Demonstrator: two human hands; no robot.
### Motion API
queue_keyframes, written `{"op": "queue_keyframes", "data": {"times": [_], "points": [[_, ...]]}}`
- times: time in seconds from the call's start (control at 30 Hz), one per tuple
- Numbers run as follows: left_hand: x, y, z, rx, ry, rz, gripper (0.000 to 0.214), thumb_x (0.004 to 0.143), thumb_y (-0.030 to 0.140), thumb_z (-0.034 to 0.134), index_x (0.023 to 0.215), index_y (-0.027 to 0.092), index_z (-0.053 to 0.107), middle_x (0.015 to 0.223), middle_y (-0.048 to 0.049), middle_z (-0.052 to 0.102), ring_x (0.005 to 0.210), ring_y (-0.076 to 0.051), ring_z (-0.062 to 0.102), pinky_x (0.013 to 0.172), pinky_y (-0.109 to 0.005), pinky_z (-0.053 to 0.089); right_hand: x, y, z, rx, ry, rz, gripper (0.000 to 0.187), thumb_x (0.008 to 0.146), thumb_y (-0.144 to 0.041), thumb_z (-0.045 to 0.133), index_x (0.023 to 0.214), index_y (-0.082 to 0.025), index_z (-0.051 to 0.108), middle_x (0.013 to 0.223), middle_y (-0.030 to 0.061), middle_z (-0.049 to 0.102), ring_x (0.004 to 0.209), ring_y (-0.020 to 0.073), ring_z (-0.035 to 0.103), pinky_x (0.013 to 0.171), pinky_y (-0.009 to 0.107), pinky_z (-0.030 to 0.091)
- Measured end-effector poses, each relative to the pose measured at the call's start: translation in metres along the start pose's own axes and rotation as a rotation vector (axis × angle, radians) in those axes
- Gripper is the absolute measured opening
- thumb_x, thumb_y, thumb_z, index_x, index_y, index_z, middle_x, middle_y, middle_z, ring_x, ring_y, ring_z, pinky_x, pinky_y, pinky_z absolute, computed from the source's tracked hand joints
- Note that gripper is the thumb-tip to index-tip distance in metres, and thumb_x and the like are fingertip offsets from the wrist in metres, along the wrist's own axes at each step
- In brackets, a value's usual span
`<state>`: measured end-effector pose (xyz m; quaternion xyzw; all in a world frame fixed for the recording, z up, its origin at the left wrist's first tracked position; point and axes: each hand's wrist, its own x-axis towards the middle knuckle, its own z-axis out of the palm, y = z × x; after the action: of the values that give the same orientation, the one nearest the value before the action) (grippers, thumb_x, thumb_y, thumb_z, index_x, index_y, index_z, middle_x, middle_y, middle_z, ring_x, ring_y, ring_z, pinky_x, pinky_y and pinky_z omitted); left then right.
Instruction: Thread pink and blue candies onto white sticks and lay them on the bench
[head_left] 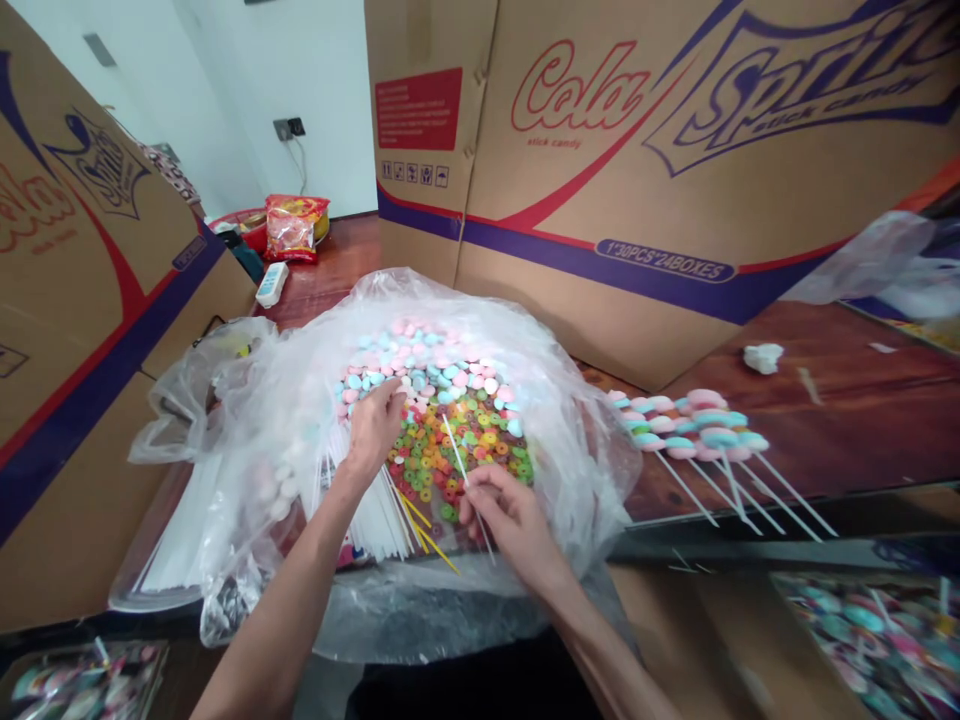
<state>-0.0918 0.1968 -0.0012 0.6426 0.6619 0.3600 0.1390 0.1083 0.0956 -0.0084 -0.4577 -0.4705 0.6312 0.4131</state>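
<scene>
My right hand (506, 510) pinches a thin white stick (455, 447) between thumb and fingers, its bare upper end tilted up to the left. Below it lies a heap of colourful ring-shaped gummies (487, 440). My left hand (375, 425) reaches the near edge of a pile of pink, blue and white round candies (420, 350); its fingers are curled together, and whatever is between the tips is too small to make out. Under my left wrist is a bundle of white sticks (382, 520), with a few yellow sticks (420, 530) beside it. A clear plastic bag (577, 430) surrounds the candies.
Finished candy sticks (705, 430) lie stacked at the table's right, their sticks over the front edge. Large cardboard boxes (555, 200) stand behind and at left. A white remote (272, 285) and a red packet (292, 228) sit at the back. Filled containers (862, 640) are below.
</scene>
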Motion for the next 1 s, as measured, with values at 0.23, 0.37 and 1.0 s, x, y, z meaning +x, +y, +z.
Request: {"op": "queue_keyframes", "data": {"times": [0.23, 0.37, 1.0], "points": [[-0.05, 0.024, -0.005, -0.945, -0.178, -0.38, 0.03, 0.079, 0.042, 0.071, 0.097, 0.018, 0.066, 0.086, -0.0037, 0.071, 0.075, -0.015, 0.066, 0.072, -0.027, 0.051, 0.041, -0.002, 0.017, -0.097, 0.226, -0.201, 0.017, 0.084, -0.035, 0.06, 0.093, -0.02, 0.064, 0.086, 0.0032, 0.068, 0.073, 0.017, 0.063, 0.063, 0.027, 0.051], [-0.072, 0.034, -0.005, -1.172, -0.194, -0.496, 0.032, 0.072, 0.04, 0.082, 0.091, 0.018, 0.068, 0.091, -0.002, 0.07, 0.081, -0.012, 0.063, 0.073, -0.022, 0.05, 0.052, -0.002, 0.027, -0.111, 0.155, -0.261, 0.024, 0.088, -0.037, 0.062, 0.1, -0.019, 0.072, 0.096, 0.0056, 0.073, 0.089, 0.0211, 0.067, 0.079, 0.032, 0.053], [-0.094, 0.03, -0.01, -1.363, -0.186, -0.663, 0.038, 0.061, 0.036, 0.091, 0.09, 0.018, 0.076, 0.082, 0.0002, 0.069, 0.067, -0.006, 0.059, 0.064, -0.017, 0.05, 0.025, -0.024, 0.025, -0.185, 0.02, -0.236, 0.015, 0.085, -0.035, 0.063, 0.087, -0.02, 0.067, 0.077, 0.0007, 0.066, 0.065, 0.0149, 0.058, 0.059, 0.024, 0.046]]}}
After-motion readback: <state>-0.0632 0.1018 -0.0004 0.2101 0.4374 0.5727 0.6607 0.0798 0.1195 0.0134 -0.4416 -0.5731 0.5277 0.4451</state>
